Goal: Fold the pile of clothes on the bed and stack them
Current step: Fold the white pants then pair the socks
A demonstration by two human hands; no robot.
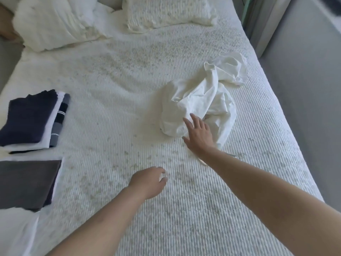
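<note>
Right hand [198, 134] reaches out with its fingers spread and straight, laid flat on the near edge of a crumpled white garment [199, 100]; nothing is pinched or gripped. Left hand [148, 182] hangs low over the bed [114, 100] nearer to the viewer, fingers loosely curled and holding nothing, well apart from the garment. A white cover with fine raised ribs and faint speckles lies over the whole bed, gently rippled toward the middle. At the far end sit two pillows: a plump, wrinkled white pillow [49, 23] on the left and a flatter ribbed pillow [169, 12] to its right, in the same cloth as the cover. A grey wall [304, 89] runs along the right side of the bed. The garment is thin, smooth and slightly glossy, bunched into soft folds and peaks, right of the middle of the bed, stretching away from the right hand toward the far right. On the left edge lies a neat stack of folded clothes [31, 119], dark navy on top, then a white layer, then a striped grey and black piece showing at its right side. Nearer, also on the left, a flat folded dark grey cloth [27, 182] rests on something white.
</note>
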